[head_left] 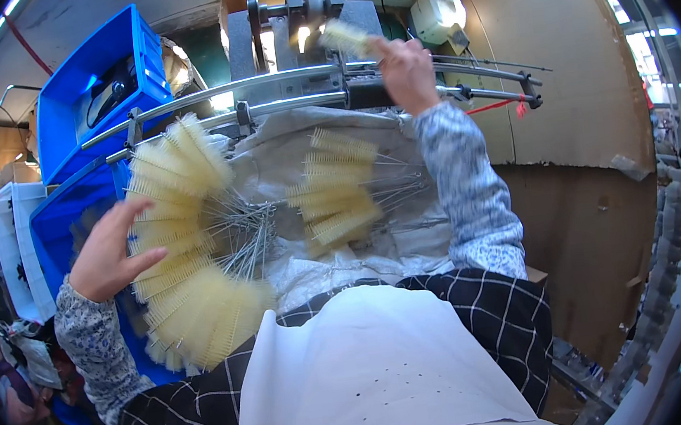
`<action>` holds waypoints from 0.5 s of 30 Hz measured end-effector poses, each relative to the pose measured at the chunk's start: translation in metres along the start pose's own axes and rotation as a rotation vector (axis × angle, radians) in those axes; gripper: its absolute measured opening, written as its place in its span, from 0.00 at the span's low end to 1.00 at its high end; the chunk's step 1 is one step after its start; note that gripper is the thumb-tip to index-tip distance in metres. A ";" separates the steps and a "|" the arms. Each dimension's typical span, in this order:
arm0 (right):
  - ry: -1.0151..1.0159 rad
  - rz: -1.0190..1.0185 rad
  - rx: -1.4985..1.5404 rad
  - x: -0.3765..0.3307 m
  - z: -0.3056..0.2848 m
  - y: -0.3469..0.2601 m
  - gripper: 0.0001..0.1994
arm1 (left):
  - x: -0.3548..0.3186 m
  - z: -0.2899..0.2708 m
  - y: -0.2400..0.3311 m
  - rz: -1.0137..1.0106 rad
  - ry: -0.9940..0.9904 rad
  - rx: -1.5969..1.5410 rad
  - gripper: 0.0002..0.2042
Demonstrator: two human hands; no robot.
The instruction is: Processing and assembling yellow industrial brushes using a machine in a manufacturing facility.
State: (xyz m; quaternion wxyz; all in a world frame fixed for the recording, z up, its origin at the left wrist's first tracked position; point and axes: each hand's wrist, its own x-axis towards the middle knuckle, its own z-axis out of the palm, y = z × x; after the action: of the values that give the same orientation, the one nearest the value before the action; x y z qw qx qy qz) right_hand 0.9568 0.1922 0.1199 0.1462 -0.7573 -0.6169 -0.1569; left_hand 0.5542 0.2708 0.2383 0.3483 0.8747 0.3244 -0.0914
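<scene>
My right hand (pixel 407 73) is raised over the metal rails at the far side, its fingers closed on a wire-stemmed brush (pixel 345 38) with pale yellow bristles. Motion blurs that brush, and its bristle end points toward the machine (pixel 303 13). At the left, my left hand (pixel 109 257) is open, thumb and fingers apart, next to a fanned pile of similar brushes (pixel 186 245). The wire stems (pixel 246 226) of this pile point inward. A smaller group of brushes (pixel 338 188) lies in the middle on a whitish sheet (pixel 267 150), stems toward the right.
Two curved metal rails (pixel 288 104) run across the far side of the sheet. Blue crates (pixel 55 101) stand at the left, beside a white crate (pixel 21 254). Cardboard (pixel 573 55) walls off the right. A white box-shaped lamp (pixel 440 11) hangs near the machine.
</scene>
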 end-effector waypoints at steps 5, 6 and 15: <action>-0.144 0.165 -0.082 0.012 0.024 0.025 0.13 | -0.021 0.029 -0.029 -0.174 -0.151 -0.001 0.21; -0.168 0.177 -0.085 0.013 0.024 0.024 0.13 | -0.022 0.033 -0.031 -0.189 -0.124 -0.026 0.20; -0.189 0.177 -0.062 0.013 0.027 0.024 0.13 | -0.026 0.028 -0.039 -0.207 0.112 -0.440 0.11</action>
State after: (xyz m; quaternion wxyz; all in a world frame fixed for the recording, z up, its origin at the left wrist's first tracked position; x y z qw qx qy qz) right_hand 0.9842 0.2101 0.0995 0.0774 -0.8244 -0.5534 -0.0903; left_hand 0.5111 0.2598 0.2060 0.5007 0.7437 0.4429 -0.0052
